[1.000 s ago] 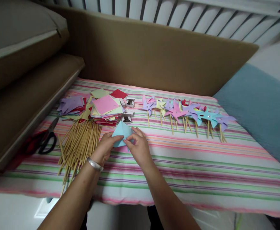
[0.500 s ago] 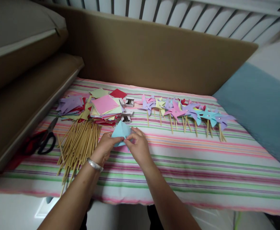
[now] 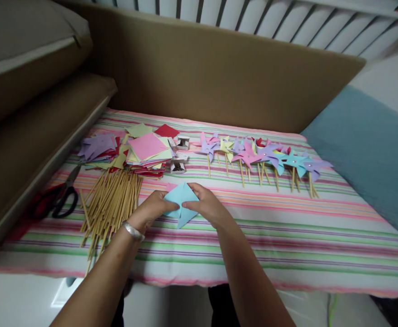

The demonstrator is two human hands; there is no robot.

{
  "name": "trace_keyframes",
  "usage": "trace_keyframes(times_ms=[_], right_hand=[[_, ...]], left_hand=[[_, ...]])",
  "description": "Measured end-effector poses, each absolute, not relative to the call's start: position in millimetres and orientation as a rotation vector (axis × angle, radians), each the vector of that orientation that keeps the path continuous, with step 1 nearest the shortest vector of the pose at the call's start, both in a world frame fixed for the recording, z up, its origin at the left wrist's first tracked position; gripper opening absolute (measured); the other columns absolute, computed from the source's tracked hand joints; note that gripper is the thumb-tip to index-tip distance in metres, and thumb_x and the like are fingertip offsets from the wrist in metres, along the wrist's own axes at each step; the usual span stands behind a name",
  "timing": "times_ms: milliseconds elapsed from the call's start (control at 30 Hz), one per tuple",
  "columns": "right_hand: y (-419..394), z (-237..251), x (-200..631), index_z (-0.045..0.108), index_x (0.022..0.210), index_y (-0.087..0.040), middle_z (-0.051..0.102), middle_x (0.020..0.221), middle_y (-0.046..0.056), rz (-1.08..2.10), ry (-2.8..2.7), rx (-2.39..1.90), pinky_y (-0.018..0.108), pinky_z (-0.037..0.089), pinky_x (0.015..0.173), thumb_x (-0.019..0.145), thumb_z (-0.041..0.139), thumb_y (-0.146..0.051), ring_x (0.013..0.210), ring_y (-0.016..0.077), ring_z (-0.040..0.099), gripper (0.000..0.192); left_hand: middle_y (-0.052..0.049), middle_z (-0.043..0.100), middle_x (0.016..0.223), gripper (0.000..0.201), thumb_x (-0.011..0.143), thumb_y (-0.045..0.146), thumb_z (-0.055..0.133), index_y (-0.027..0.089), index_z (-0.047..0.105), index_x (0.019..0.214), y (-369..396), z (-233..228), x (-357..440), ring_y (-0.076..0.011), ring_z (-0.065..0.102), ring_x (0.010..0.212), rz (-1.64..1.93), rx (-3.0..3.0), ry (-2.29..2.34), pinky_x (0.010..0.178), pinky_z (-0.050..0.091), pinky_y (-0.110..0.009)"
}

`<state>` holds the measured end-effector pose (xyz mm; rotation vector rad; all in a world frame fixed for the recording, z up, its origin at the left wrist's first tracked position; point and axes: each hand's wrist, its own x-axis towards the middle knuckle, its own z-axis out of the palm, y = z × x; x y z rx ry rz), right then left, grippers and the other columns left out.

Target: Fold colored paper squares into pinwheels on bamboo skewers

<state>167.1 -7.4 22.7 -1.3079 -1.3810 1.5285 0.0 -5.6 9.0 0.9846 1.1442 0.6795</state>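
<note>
Head view: both hands' fingers (image 3: 171, 206) pinching blue paper (image 3: 181, 200).

A surface covered by a pink, green and white striped cloth (image 3: 287, 236) is backed by a tall tan padded panel (image 3: 219, 72), with white vertical slats (image 3: 287, 22) behind it, brown cushions (image 3: 22, 91) stacked at left and teal fabric (image 3: 372, 150) at right.

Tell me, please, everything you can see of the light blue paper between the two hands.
The light blue paper is a thin sheet with flaps folded toward its middle, giving pointed corners. It lies low over the striped cloth, a pink sheet showing beneath it. The left hand pinches its left side, the right hand its right.
</note>
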Motion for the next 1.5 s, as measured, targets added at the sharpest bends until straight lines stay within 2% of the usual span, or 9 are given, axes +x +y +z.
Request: trace_keyframes(times_ms=[133, 267, 467, 667, 1200, 1300, 1367, 1433, 1500], right_hand=[[-9, 26, 167, 0.06, 0.096, -0.02, 0.06, 0.073, -0.003, 1.509, -1.46, -1.393, 0.024, 0.041, 0.056, 0.058, 0.063, -0.011, 0.064, 0.0137, 0.054, 0.039], [-7, 24, 169, 0.059, 0.095, -0.02, 0.06, 0.072, -0.003, 1.522, -1.429, -1.405, 0.025, 0.042, 0.057, 0.057, 0.064, -0.012, 0.065, 0.0147, 0.054, 0.039], [-3, 16, 169, 0.058, 0.096, -0.019, 0.063, 0.077, -0.001, 1.494, -1.092, -1.34, 0.028, 0.044, 0.059, 0.055, 0.069, -0.017, 0.066, 0.0162, 0.057, 0.043], [-5, 13, 157, 0.059, 0.09, -0.018, 0.065, 0.077, -0.001, 1.327, -0.831, -1.2, 0.027, 0.044, 0.061, 0.056, 0.071, -0.02, 0.065, 0.0147, 0.056, 0.037], [-11, 8, 139, 0.058, 0.092, -0.019, 0.066, 0.078, -0.001, 1.384, -0.815, -1.127, 0.028, 0.047, 0.063, 0.059, 0.07, -0.019, 0.066, 0.0152, 0.058, 0.035], [-11, 8, 139, 0.056, 0.102, -0.019, 0.067, 0.083, 0.002, 1.315, -0.922, -1.189, 0.031, 0.049, 0.067, 0.065, 0.066, -0.024, 0.071, 0.0175, 0.061, 0.038], [-13, 9, 140, 0.052, 0.114, -0.02, 0.066, 0.09, 0.004, 1.146, -1.059, -1.287, 0.035, 0.049, 0.073, 0.07, 0.063, -0.028, 0.078, 0.0193, 0.062, 0.045], [-17, 11, 143, 0.051, 0.119, -0.023, 0.064, 0.102, 0.007, 0.89, -1.278, -1.343, 0.038, 0.048, 0.082, 0.075, 0.059, -0.027, 0.093, 0.0212, 0.06, 0.045], [-21, 14, 147, 0.056, 0.115, -0.026, 0.057, 0.118, 0.007, 0.639, -1.556, -1.3, 0.042, 0.041, 0.094, 0.077, 0.055, -0.021, 0.111, 0.0229, 0.052, 0.038]], left_hand=[[0.003, 0.059, 0.05, 0.013, 0.051, 0.015, 0.067, 0.013, 0.064, 0.063, -6, 9, 3, -0.0124, 0.052, 0.049, 0.68, 0.981, 1.163, 0.054, 0.037, -0.025], [0.003, 0.058, 0.053, 0.018, 0.052, 0.016, 0.071, 0.014, 0.062, 0.067, -6, 14, 3, -0.0116, 0.053, 0.05, 0.725, 0.966, 1.173, 0.054, 0.038, -0.024], [0.002, 0.064, 0.071, 0.033, 0.063, 0.03, 0.072, 0.019, 0.062, 0.092, -4, 17, 1, -0.0122, 0.059, 0.062, 0.974, 0.707, 1.027, 0.06, 0.043, -0.025], [-0.001, 0.069, 0.074, 0.022, 0.058, 0.024, 0.077, 0.015, 0.068, 0.077, -12, 13, 16, -0.0119, 0.061, 0.07, 1.027, 0.609, 0.895, 0.072, 0.045, -0.024], [-0.004, 0.072, 0.067, 0.022, 0.054, 0.022, 0.077, 0.012, 0.07, 0.073, -11, 8, 20, -0.0131, 0.062, 0.059, 1.091, 0.541, 0.993, 0.064, 0.046, -0.025], [-0.004, 0.071, 0.063, 0.023, 0.051, 0.022, 0.077, 0.011, 0.069, 0.071, -8, 7, 15, -0.0136, 0.061, 0.055, 1.113, 0.531, 1.046, 0.061, 0.046, -0.025], [-0.003, 0.07, 0.061, 0.025, 0.049, 0.021, 0.077, 0.011, 0.069, 0.071, -4, 7, 9, -0.0144, 0.06, 0.054, 1.135, 0.518, 1.087, 0.059, 0.046, -0.026], [-0.002, 0.07, 0.061, 0.026, 0.048, 0.02, 0.077, 0.012, 0.069, 0.071, 0, 9, 1, -0.0143, 0.06, 0.053, 1.165, 0.505, 1.118, 0.058, 0.045, -0.026], [-0.001, 0.07, 0.061, 0.024, 0.048, 0.019, 0.076, 0.013, 0.068, 0.07, 3, 11, -7, -0.0137, 0.06, 0.053, 1.197, 0.507, 1.122, 0.058, 0.045, -0.025]])
